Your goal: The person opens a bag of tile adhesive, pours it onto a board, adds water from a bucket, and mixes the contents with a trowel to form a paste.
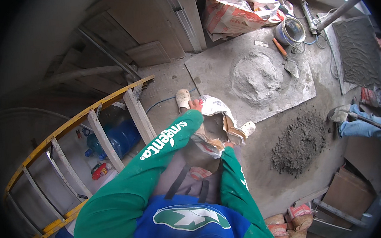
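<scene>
The left hand [196, 105] grips the far-left rim of the open bag [215, 105], the right hand [229, 144] is at its near rim, grip unclear, the bag between them, pale powder mound [256, 77] ahead-right.

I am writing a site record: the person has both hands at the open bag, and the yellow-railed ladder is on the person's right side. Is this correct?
Not quite: the head view shows the yellow-railed ladder on the person's left, not right. The left hand and right hand are indeed at the open bag.
</scene>
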### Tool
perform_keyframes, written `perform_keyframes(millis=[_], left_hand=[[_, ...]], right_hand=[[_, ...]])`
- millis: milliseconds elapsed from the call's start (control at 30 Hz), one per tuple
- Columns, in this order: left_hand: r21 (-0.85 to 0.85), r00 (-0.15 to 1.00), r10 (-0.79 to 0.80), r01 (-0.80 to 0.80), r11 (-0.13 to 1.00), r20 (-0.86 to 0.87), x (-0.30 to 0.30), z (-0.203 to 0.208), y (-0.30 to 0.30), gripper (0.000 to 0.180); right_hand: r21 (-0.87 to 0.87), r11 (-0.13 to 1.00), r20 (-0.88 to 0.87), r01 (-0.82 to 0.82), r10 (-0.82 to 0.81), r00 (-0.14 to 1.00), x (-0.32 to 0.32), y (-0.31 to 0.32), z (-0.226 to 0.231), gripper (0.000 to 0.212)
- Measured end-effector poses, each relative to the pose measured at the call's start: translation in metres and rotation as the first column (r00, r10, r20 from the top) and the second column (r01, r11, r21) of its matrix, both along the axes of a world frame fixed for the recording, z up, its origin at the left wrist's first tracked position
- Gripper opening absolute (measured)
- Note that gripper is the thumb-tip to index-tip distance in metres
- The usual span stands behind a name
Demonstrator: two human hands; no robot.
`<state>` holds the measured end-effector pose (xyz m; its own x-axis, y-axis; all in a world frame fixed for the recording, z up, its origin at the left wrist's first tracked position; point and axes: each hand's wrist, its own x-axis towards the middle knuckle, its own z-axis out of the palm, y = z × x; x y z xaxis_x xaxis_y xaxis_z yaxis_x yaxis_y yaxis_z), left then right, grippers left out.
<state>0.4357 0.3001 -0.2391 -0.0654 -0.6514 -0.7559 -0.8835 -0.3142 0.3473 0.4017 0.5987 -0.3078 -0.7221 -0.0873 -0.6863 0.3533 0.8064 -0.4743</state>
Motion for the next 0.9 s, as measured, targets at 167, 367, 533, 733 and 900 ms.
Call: perform_keyframes(millis=[167,367,533,733,900], left_hand=[[0.265,0.949,0.277,-0.232,0.936,-0.147,0.006,0.005,0.012,0.037],[0.407,0.927,0.331,-0.238,0.882,-0.175,0.03,0.02,0.008,0.037],[0.476,0.877,0.421,-0.275,0.835,-0.232,0.11,0.028,-0.031,0.039],[0.587,0.751,0.577,-0.32,0.744,-0.321,0.201,0.036,-0.079,0.043],[0.517,0.786,0.545,-0.35,0.781,-0.291,0.22,0.048,-0.06,0.048]], right_hand=[[0.161,0.972,-0.003,-0.171,0.173,0.985,-0.007,0.017,-0.028,0.067],[0.334,0.819,0.198,-0.467,0.423,0.884,-0.047,0.008,0.006,0.059],[0.406,0.77,0.167,-0.492,0.466,0.869,-0.005,-0.041,0.072,0.042],[0.422,0.656,0.01,-0.625,0.686,0.727,0.022,-0.134,0.123,0.037],[0.351,0.616,-0.006,-0.706,0.755,0.656,-0.041,-0.202,0.165,0.036]])
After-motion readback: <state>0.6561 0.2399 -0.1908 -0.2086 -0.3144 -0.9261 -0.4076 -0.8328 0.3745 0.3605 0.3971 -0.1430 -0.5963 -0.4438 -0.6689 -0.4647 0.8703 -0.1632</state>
